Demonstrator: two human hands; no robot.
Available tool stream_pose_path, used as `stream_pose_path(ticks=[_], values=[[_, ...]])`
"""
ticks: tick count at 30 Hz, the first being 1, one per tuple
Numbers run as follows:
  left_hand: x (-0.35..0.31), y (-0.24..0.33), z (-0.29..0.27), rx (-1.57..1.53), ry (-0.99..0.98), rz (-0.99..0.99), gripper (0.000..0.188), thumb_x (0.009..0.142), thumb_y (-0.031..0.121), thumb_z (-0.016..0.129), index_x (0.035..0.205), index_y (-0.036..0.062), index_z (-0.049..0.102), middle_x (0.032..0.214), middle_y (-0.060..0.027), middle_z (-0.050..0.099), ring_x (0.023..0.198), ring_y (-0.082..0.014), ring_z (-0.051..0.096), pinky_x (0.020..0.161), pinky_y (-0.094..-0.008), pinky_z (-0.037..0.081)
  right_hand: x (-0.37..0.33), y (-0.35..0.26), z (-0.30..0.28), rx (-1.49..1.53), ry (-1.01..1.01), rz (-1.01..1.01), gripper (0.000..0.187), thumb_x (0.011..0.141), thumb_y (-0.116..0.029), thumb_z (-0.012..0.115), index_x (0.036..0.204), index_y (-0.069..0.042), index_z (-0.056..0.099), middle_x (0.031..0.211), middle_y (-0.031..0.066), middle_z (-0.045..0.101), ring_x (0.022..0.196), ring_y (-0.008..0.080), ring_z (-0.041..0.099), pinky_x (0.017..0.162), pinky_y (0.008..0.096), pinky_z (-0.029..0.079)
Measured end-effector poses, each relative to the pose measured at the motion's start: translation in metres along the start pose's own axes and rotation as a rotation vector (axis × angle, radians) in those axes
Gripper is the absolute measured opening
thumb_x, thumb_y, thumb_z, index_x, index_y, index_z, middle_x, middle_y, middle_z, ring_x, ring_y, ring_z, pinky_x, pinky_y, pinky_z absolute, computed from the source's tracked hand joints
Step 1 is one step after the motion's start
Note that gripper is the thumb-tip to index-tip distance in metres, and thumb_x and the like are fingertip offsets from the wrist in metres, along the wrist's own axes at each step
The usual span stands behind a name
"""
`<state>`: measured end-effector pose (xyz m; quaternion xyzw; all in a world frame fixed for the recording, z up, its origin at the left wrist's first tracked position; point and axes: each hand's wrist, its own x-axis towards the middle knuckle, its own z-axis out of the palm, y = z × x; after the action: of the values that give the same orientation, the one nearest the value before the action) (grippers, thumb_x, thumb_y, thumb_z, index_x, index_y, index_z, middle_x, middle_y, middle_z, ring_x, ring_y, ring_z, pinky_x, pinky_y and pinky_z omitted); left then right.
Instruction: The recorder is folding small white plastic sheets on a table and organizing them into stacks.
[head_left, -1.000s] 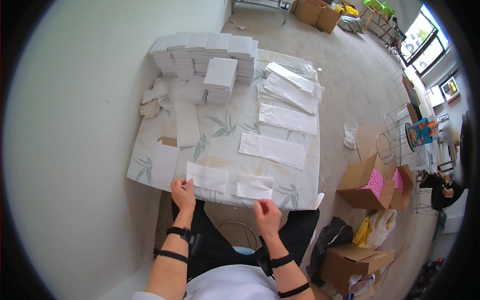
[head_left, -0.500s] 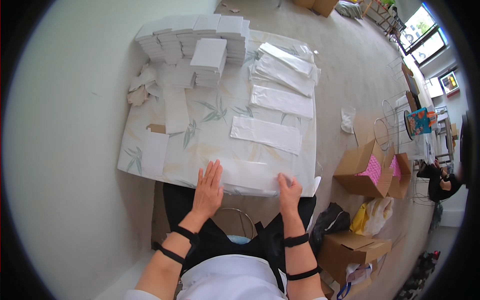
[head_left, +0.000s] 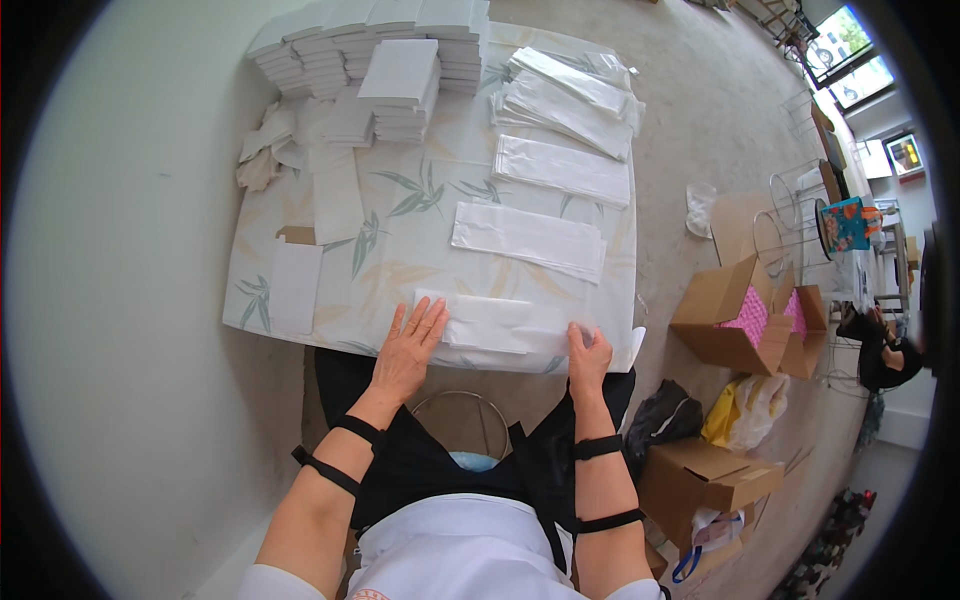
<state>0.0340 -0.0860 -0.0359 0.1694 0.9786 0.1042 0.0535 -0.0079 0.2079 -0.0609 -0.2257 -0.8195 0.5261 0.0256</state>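
Note:
A thin, partly see-through white strip (head_left: 492,325), perhaps of plastic film, lies across the table's near edge with loose folds in it. My left hand (head_left: 405,345) rests flat on its left end, fingers spread. At the other end my right hand (head_left: 589,355) has its fingers curled in toward the thumb, seemingly pinching the edge; the fingertips are hard to make out. Just beyond lies another folded white strip (head_left: 525,240), and behind that a pile of similar glossy strips (head_left: 570,120).
Stacked white boxes (head_left: 400,75) stand at the back left, near crumpled paper (head_left: 265,150). A flat white box (head_left: 296,285) with a brown flap lies at left. To the right, on the floor, are open cartons (head_left: 715,320) with pink wrap, and bags (head_left: 745,412). A wall (head_left: 130,300) runs along the left.
The white strip now shows more folds and looks whiter in its middle. Both hands stay at its ends. The whole table sits higher in view.

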Motion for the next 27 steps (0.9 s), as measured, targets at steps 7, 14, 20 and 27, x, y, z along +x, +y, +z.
stream_pose_path(ticks=[7,14,20,27], values=[[0.001,0.003,0.0,0.014,0.012,0.017,0.068,0.081,-0.003,0.05,0.147,0.0073,0.035,0.156,-0.0052,0.032,0.146,-0.0228,0.025,0.121,-0.0459,0.013,0.013,0.019,-0.003,-0.145,0.088,-0.011,0.032,0.084,-0.024,0.068,0.091,0.007,0.064,0.082,0.0226,0.069,0.075,0.0329,0.068,0.071,0.0394,0.051],[-0.002,-0.001,0.006,-0.037,0.015,0.025,0.07,0.078,-0.007,0.05,0.146,0.0041,0.036,0.155,-0.0079,0.032,0.145,-0.0253,0.025,0.121,-0.0477,0.013,0.013,0.021,-0.001,-0.197,0.096,-0.058,0.03,0.083,-0.024,0.067,0.084,0.005,0.061,0.078,0.0238,0.066,0.074,0.0369,0.067,0.07,0.0423,0.051],[0.002,0.0,0.006,0.012,-0.001,0.022,0.065,0.081,-0.002,0.051,0.145,0.0061,0.038,0.155,-0.0051,0.033,0.145,-0.0228,0.027,0.121,-0.0456,0.013,0.014,0.018,-0.002,-0.231,0.123,-0.1,0.03,0.083,-0.025,0.068,0.083,0.005,0.06,0.077,0.0244,0.066,0.073,0.0407,0.066,0.069,0.0446,0.051],[-0.002,-0.004,0.011,0.004,0.004,0.022,0.061,0.081,0.0,0.051,0.141,0.0043,0.044,0.154,-0.0062,0.035,0.144,-0.0234,0.029,0.12,-0.0472,0.015,-0.004,-0.014,-0.002,-0.602,0.318,-0.198,0.026,0.081,-0.021,0.07,0.097,-0.001,0.062,0.095,0.0218,0.064,0.092,0.0378,0.062,0.08,0.0444,0.049]])
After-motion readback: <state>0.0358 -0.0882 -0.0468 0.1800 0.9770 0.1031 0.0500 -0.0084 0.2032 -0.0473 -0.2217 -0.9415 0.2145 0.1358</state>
